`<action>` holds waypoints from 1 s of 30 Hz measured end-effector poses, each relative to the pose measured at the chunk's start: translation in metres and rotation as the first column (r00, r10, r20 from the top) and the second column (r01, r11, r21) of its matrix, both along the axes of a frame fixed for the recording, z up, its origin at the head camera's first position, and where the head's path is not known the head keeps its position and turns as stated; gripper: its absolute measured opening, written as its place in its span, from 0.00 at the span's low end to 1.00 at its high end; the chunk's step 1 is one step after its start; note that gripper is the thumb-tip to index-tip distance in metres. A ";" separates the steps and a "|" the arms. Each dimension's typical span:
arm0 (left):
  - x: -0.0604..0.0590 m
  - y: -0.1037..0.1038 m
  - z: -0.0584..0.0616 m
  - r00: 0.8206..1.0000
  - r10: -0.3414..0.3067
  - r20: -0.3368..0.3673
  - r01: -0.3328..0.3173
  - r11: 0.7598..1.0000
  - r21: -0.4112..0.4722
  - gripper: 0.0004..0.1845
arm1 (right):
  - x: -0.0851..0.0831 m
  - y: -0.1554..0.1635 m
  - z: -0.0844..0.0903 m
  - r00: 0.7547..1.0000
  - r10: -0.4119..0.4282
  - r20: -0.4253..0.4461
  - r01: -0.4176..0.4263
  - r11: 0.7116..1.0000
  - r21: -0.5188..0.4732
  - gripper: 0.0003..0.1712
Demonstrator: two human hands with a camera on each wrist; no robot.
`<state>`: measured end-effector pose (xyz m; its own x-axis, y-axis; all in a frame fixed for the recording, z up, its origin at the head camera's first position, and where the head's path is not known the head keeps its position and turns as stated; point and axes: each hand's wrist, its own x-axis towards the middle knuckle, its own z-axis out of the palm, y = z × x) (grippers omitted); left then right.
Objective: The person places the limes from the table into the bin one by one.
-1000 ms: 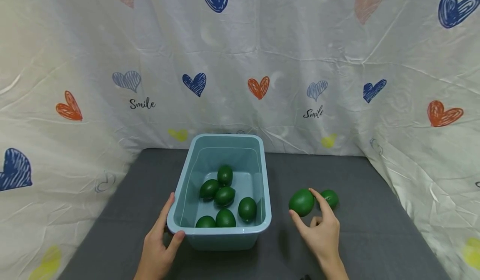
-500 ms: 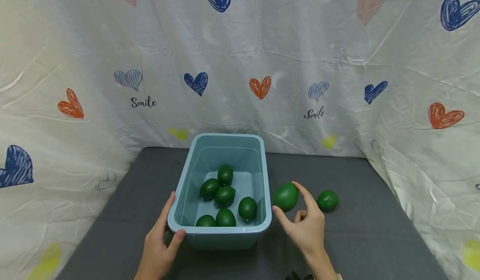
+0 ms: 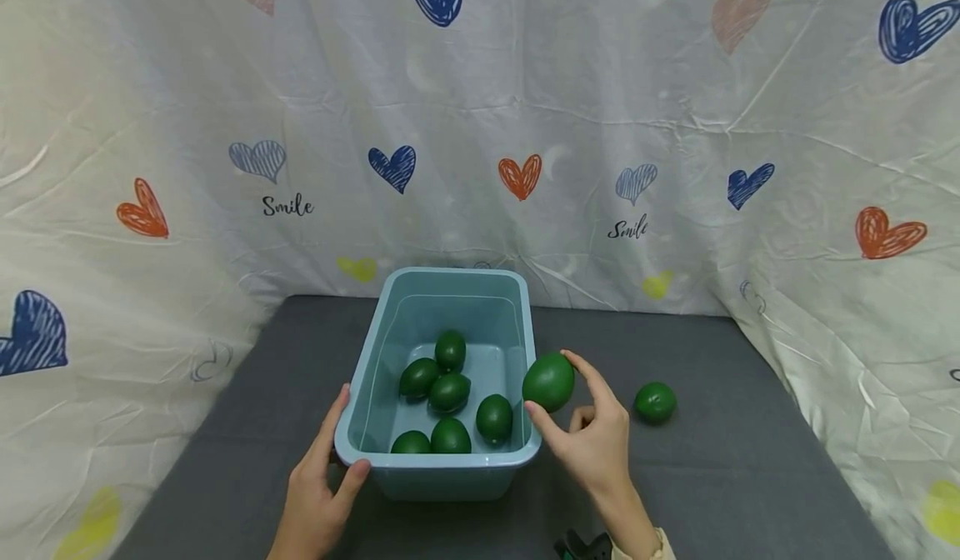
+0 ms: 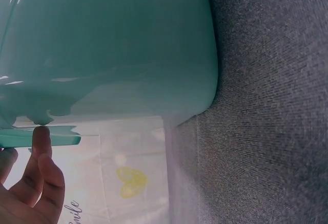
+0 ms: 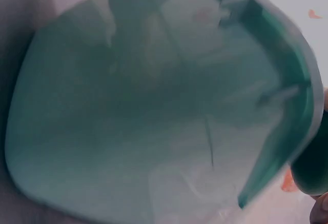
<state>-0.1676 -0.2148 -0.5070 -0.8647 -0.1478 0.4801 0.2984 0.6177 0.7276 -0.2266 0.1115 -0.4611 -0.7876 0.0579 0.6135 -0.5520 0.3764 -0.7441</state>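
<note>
A light blue plastic bin [image 3: 358, 446] stands on the grey table and holds several dark green limes [image 3: 450, 392]. My left hand [image 3: 322, 477] grips the bin's near left corner, thumb on the rim. My right hand [image 3: 588, 435] holds a larger green lime [image 3: 548, 382] between thumb and fingers, just above the bin's right rim. One more lime [image 3: 655, 402] lies on the table to the right. The left wrist view shows the bin's outer wall [image 4: 113, 44] with a fingertip [image 4: 41, 134] under the rim. The right wrist view is blurred, filled by the bin's side [image 5: 143, 126].
The grey cloth table [image 3: 750, 477] is walled on three sides by a white sheet with heart prints [image 3: 517, 127]. A dark strap piece [image 3: 581, 546] shows at my right wrist near the bottom edge.
My right hand lifted the large lime off the table beside the small one and carried it left to the bin's right rim. The left hand and bin stayed put.
</note>
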 end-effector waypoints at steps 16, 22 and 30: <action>0.000 0.000 -0.001 1.000 -0.014 -0.016 0.014 1.000 0.007 0.48 | -0.011 -0.026 0.006 0.991 0.129 0.022 -0.129 0.991 0.019 0.43; 0.002 0.000 0.002 1.000 0.000 0.010 0.000 1.000 -0.006 0.47 | -0.013 -0.027 0.004 0.990 0.133 0.037 -0.134 0.991 0.028 0.41; 0.002 0.001 0.003 1.000 0.010 0.014 -0.010 1.000 -0.016 0.47 | -0.013 -0.026 0.005 0.989 0.150 0.011 -0.150 0.988 0.033 0.43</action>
<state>-0.1659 -0.2136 -0.5038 -0.8700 -0.1484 0.4702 0.2820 0.6325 0.7214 -0.2393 0.0859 -0.4564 -0.7912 -0.0816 0.6060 -0.5974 0.3146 -0.7376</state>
